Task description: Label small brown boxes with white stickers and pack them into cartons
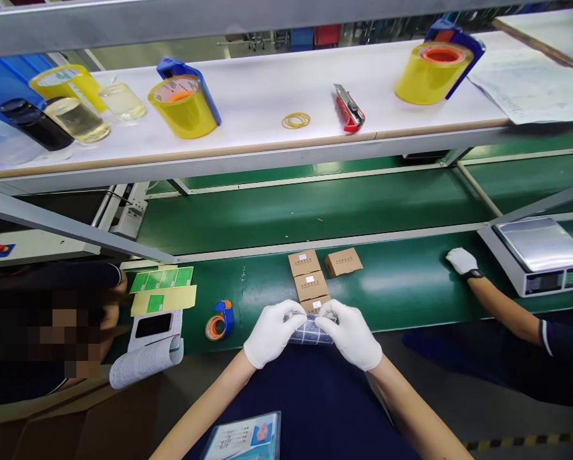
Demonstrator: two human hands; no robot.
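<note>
My left hand, in a white glove, pinches the upper left edge of a dark blue packet with a white checked pattern. The white-gloved right hand pinches the same packet at its upper right. It is held at the near edge of the green work surface, in front of my body. The packet has a slight shine; its material is unclear. Just beyond my fingers, three small brown cardboard boxes with white labels stand in a column. Another brown box sits to their right, slightly turned.
An orange-cored tape roll in a blue dispenser lies left of my hands. A co-worker's gloved hand rests near a scale. Another person sits left by a phone. The raised shelf holds a red cutter and yellow tape.
</note>
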